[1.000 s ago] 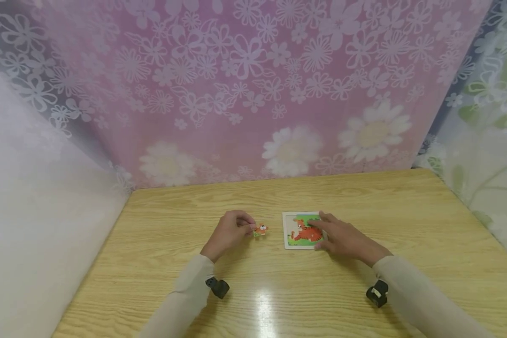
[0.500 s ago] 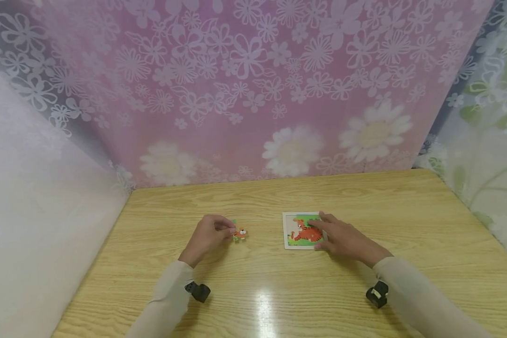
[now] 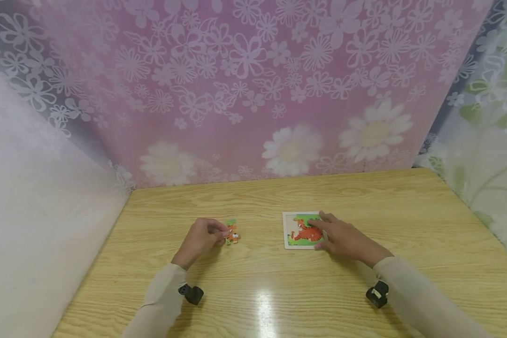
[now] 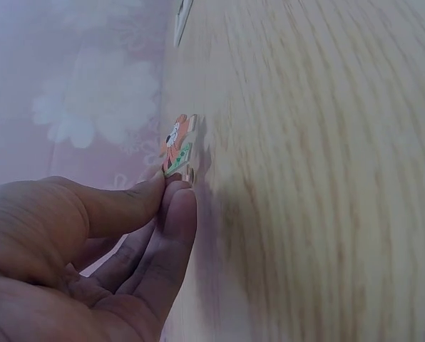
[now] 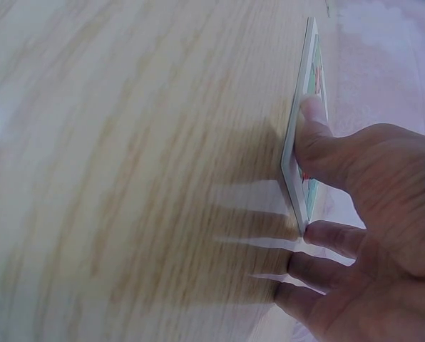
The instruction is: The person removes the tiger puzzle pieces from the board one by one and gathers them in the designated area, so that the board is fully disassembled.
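Observation:
My left hand (image 3: pixel 200 239) pinches a jigsaw piece (image 3: pixel 233 236) between thumb and fingertips, left of the puzzle board. Orange animal-face print and green patches show on the piece. In the left wrist view, the jigsaw piece (image 4: pixel 175 142) is seen nearly edge-on, close to the table. The square puzzle board (image 3: pixel 285 237) has a white frame and an orange tiger on green, with bare backing at its upper left. My right hand (image 3: pixel 342 237) rests on the board's right side, fingers spread. In the right wrist view, its thumb (image 5: pixel 314 114) lies on the board's frame.
The wooden table (image 3: pixel 253 272) carries the board and reflects a bright light near its front. A pink flowered curtain (image 3: pixel 245 117) hangs behind it, with pale sheets at both sides. A black wrist camera (image 3: pixel 191 294) sits on the left sleeve.
My left hand has moved left, away from the board, with the jigsaw piece. The piece has turned and more of its face shows. My right hand and the board stay put.

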`<state>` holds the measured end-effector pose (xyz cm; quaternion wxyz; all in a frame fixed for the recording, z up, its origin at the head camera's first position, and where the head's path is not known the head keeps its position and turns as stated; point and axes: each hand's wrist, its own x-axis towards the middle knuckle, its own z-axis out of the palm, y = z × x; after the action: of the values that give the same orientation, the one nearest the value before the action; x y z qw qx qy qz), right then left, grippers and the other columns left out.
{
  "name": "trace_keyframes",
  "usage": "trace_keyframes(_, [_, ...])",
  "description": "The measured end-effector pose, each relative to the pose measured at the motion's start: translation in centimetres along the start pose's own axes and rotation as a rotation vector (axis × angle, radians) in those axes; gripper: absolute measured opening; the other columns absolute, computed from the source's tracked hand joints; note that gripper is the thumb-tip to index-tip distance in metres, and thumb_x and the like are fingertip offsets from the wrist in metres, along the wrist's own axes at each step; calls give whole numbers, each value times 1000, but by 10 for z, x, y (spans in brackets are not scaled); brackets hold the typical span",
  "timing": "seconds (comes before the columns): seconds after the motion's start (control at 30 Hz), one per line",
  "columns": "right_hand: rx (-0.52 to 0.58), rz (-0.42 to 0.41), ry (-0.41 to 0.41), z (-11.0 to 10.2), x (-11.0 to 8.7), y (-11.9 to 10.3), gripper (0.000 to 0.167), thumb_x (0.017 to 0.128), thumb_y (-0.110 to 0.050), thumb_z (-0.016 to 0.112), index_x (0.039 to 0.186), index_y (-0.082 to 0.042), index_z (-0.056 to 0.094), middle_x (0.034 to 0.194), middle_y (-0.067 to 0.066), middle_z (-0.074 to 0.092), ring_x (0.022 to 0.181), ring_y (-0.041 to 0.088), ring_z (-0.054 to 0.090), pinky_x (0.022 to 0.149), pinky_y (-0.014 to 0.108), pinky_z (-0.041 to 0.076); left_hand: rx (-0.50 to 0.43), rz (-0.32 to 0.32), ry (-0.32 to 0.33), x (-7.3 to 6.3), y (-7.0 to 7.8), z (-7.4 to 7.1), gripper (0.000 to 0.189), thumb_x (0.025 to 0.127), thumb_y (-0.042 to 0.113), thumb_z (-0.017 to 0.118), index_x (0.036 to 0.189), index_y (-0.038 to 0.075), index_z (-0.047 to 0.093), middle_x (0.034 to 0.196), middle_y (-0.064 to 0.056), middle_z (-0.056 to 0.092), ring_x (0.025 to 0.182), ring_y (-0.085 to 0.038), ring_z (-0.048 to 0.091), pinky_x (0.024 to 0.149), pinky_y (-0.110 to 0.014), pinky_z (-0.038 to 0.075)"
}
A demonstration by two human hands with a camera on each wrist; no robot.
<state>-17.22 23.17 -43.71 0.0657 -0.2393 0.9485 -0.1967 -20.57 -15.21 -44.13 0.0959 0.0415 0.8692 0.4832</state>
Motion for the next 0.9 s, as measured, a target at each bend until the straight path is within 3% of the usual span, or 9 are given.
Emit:
trace_keyframes(0.33, [5, 12, -6, 2, 0, 2, 66, 92, -33, 74, 146, -3, 51, 152, 39, 34, 136, 56, 39, 99, 69, 41, 67, -18, -11, 1, 0, 2, 6, 95, 7, 72, 96, 4, 76, 83, -6, 73, 74, -19, 68, 68, -34, 57])
trace_keyframes(0.9, [1, 13, -1, 3, 1, 3, 65, 93, -32, 74, 147, -4, 51, 152, 38, 34, 138, 56, 37, 101, 70, 40, 177, 38, 9, 1, 3, 3, 4, 93, 8, 75, 93, 5, 77, 79, -4, 72, 67, -17, 68, 62, -32, 56])
